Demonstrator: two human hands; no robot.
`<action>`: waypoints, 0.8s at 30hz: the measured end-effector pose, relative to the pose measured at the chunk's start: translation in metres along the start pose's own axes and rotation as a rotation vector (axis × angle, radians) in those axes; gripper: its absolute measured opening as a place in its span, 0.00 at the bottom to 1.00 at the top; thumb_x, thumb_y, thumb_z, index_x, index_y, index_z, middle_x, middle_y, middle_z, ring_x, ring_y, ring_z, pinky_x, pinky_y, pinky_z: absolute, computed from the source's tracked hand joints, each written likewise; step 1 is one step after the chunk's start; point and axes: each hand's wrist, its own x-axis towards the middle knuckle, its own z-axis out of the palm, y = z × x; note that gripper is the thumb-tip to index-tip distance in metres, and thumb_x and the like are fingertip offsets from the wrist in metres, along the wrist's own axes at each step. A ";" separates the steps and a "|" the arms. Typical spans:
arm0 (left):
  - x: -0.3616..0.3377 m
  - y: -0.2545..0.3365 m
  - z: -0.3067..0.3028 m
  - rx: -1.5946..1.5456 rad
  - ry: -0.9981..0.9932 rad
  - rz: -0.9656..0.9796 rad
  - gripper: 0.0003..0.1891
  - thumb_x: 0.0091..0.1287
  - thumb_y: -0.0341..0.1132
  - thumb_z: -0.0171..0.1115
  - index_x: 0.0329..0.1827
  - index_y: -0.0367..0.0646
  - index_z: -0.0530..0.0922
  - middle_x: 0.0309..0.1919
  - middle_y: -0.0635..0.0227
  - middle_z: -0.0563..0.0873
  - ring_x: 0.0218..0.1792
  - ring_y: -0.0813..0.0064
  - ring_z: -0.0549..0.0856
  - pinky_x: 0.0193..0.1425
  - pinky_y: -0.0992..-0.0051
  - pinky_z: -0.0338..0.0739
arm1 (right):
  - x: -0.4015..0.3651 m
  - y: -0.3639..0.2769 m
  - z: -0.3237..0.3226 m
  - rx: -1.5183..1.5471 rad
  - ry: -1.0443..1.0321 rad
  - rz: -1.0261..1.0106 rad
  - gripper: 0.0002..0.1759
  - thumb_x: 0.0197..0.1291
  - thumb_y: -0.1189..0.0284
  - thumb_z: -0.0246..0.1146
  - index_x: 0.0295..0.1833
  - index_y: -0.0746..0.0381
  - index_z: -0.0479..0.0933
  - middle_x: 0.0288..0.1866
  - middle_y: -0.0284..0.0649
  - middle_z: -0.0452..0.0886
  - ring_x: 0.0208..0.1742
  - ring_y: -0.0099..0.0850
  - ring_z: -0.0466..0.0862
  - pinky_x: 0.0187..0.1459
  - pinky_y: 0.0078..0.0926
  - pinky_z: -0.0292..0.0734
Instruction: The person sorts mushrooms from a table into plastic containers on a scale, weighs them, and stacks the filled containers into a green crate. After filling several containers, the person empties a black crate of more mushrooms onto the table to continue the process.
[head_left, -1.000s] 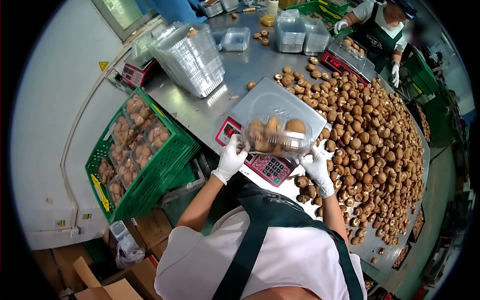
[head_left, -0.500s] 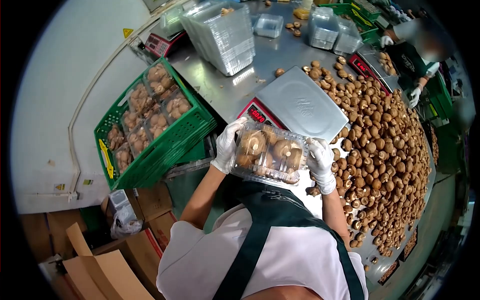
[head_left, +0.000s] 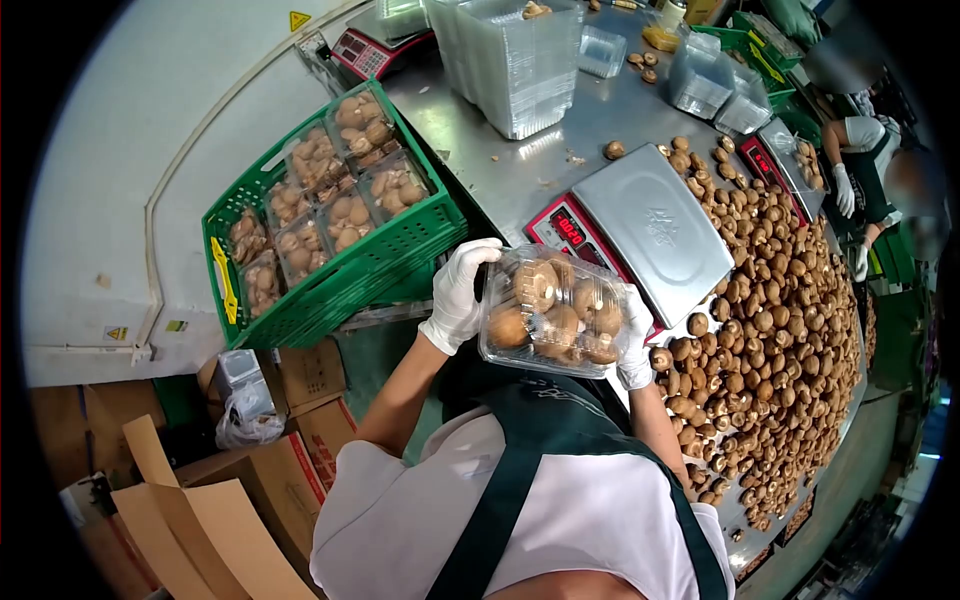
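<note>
A clear plastic box of brown mushrooms (head_left: 555, 310) hangs in front of my apron, held at both ends. My left hand (head_left: 460, 297), in a white glove, grips its left end. My right hand (head_left: 634, 338), gloved as well, has hold of the right end, its fingers partly hidden by the box. The box looks closed. Just beyond it lies a scale (head_left: 655, 235) with a bare metal plate and a lit red display. A green crate (head_left: 350, 262) with several packed mushroom boxes stands to the left.
Loose mushrooms (head_left: 780, 350) cover the table's right side. Tall stacks of clear trays (head_left: 520, 75) stand at the back, near another scale (head_left: 362, 52). Cardboard boxes (head_left: 235, 530) lie at lower left. A co-worker in white gloves (head_left: 868, 165) is at upper right.
The view has turned, so the table and crate appear shifted. The box has tilted toward me and sits slightly further right, still between both hands.
</note>
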 end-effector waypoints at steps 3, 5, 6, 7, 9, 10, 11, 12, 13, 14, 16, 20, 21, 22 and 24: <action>0.006 0.001 -0.010 0.027 -0.011 0.010 0.20 0.47 0.23 0.64 0.44 0.41 0.71 0.42 0.58 0.80 0.43 0.58 0.81 0.47 0.69 0.76 | -0.003 -0.023 0.004 -0.083 -0.126 0.014 0.14 0.53 0.84 0.61 0.47 0.66 0.76 0.44 0.41 0.80 0.40 0.30 0.80 0.41 0.25 0.76; 0.008 0.002 -0.016 0.035 -0.008 0.014 0.19 0.47 0.22 0.63 0.44 0.41 0.71 0.41 0.58 0.80 0.43 0.57 0.81 0.47 0.69 0.76 | -0.005 -0.031 0.012 -0.111 -0.156 0.052 0.15 0.52 0.83 0.62 0.47 0.66 0.75 0.45 0.40 0.80 0.41 0.29 0.80 0.42 0.25 0.76; 0.008 0.001 -0.019 0.011 -0.033 -0.014 0.20 0.47 0.21 0.62 0.45 0.41 0.71 0.44 0.58 0.79 0.46 0.59 0.80 0.49 0.70 0.75 | -0.008 -0.033 0.015 -0.122 -0.162 0.080 0.15 0.52 0.82 0.63 0.47 0.66 0.75 0.45 0.40 0.79 0.42 0.29 0.79 0.43 0.25 0.76; 0.008 0.000 -0.022 -0.012 -0.057 -0.043 0.20 0.47 0.21 0.62 0.46 0.41 0.71 0.47 0.58 0.77 0.49 0.60 0.79 0.51 0.70 0.75 | -0.010 -0.035 0.019 -0.131 -0.165 0.106 0.16 0.51 0.82 0.64 0.48 0.67 0.75 0.46 0.40 0.79 0.43 0.28 0.79 0.44 0.25 0.76; 0.005 -0.006 -0.021 -0.324 -0.047 -0.156 0.22 0.46 0.20 0.62 0.47 0.41 0.70 0.52 0.59 0.74 0.53 0.62 0.76 0.55 0.69 0.72 | -0.016 -0.038 0.027 -0.151 -0.170 0.168 0.17 0.51 0.81 0.65 0.48 0.67 0.75 0.46 0.39 0.79 0.44 0.27 0.79 0.45 0.25 0.76; 0.003 -0.012 -0.020 -0.633 -0.039 -0.269 0.24 0.45 0.19 0.62 0.48 0.42 0.69 0.56 0.59 0.71 0.58 0.64 0.73 0.59 0.68 0.70 | -0.018 -0.039 0.031 -0.173 -0.177 0.204 0.18 0.50 0.81 0.66 0.49 0.67 0.75 0.47 0.39 0.79 0.45 0.26 0.79 0.45 0.25 0.76; 0.001 -0.020 -0.020 -1.038 -0.037 -0.358 0.32 0.44 0.22 0.66 0.56 0.42 0.66 0.65 0.60 0.63 0.65 0.65 0.66 0.67 0.65 0.63 | -0.018 -0.041 0.037 -0.143 -0.186 0.254 0.18 0.50 0.80 0.66 0.49 0.68 0.74 0.47 0.39 0.79 0.45 0.26 0.79 0.46 0.25 0.76; 0.005 -0.013 -0.020 -1.291 0.039 -0.460 0.37 0.44 0.25 0.68 0.61 0.42 0.63 0.66 0.59 0.63 0.66 0.64 0.65 0.69 0.65 0.59 | -0.018 -0.045 0.044 -0.160 -0.209 0.299 0.19 0.50 0.80 0.67 0.49 0.68 0.74 0.47 0.38 0.79 0.46 0.25 0.79 0.46 0.25 0.76; 0.007 -0.005 -0.019 -1.542 0.120 -0.558 0.43 0.44 0.28 0.71 0.66 0.42 0.59 0.67 0.59 0.62 0.67 0.64 0.64 0.71 0.65 0.56 | -0.011 -0.045 0.056 0.173 -0.163 0.393 0.23 0.45 0.80 0.69 0.50 0.68 0.74 0.48 0.39 0.79 0.47 0.27 0.80 0.49 0.28 0.76; 0.006 -0.002 -0.017 -1.561 0.103 -0.576 0.46 0.45 0.32 0.72 0.69 0.43 0.56 0.67 0.60 0.62 0.68 0.64 0.63 0.72 0.65 0.54 | -0.009 -0.050 0.062 0.247 -0.199 0.411 0.22 0.45 0.81 0.68 0.49 0.67 0.74 0.46 0.39 0.80 0.46 0.27 0.80 0.49 0.28 0.76; -0.007 -0.001 -0.012 -1.440 0.098 -0.652 0.50 0.48 0.37 0.72 0.72 0.43 0.51 0.67 0.63 0.63 0.69 0.67 0.62 0.73 0.66 0.50 | -0.002 -0.058 0.077 0.290 -0.328 0.406 0.21 0.47 0.82 0.67 0.50 0.66 0.74 0.45 0.38 0.80 0.44 0.27 0.80 0.48 0.26 0.76; -0.007 -0.032 -0.027 -1.352 0.314 -0.739 0.33 0.59 0.40 0.63 0.65 0.40 0.62 0.59 0.66 0.71 0.62 0.69 0.70 0.69 0.67 0.60 | 0.008 -0.070 0.106 0.224 -0.556 0.551 0.16 0.53 0.80 0.66 0.49 0.65 0.74 0.43 0.36 0.81 0.44 0.19 0.78 0.46 0.17 0.73; -0.004 -0.040 -0.041 -1.319 0.357 -0.766 0.28 0.61 0.42 0.61 0.62 0.39 0.65 0.56 0.66 0.74 0.60 0.70 0.72 0.67 0.67 0.63 | 0.009 -0.072 0.114 0.251 -0.586 0.557 0.15 0.55 0.79 0.65 0.48 0.65 0.74 0.44 0.36 0.81 0.43 0.18 0.78 0.46 0.16 0.73; -0.003 -0.052 -0.054 -1.302 0.395 -0.841 0.23 0.65 0.44 0.57 0.57 0.40 0.70 0.51 0.66 0.77 0.54 0.70 0.77 0.63 0.68 0.68 | 0.010 -0.079 0.119 0.188 -0.590 0.521 0.11 0.58 0.80 0.62 0.47 0.66 0.75 0.43 0.35 0.81 0.41 0.18 0.77 0.45 0.15 0.73; 0.001 -0.076 -0.094 -1.210 0.521 -0.986 0.21 0.66 0.44 0.53 0.56 0.41 0.71 0.50 0.64 0.78 0.51 0.68 0.79 0.58 0.66 0.74 | 0.010 -0.071 0.120 0.147 -0.603 0.529 0.10 0.59 0.79 0.62 0.46 0.66 0.76 0.42 0.34 0.81 0.40 0.18 0.77 0.45 0.15 0.73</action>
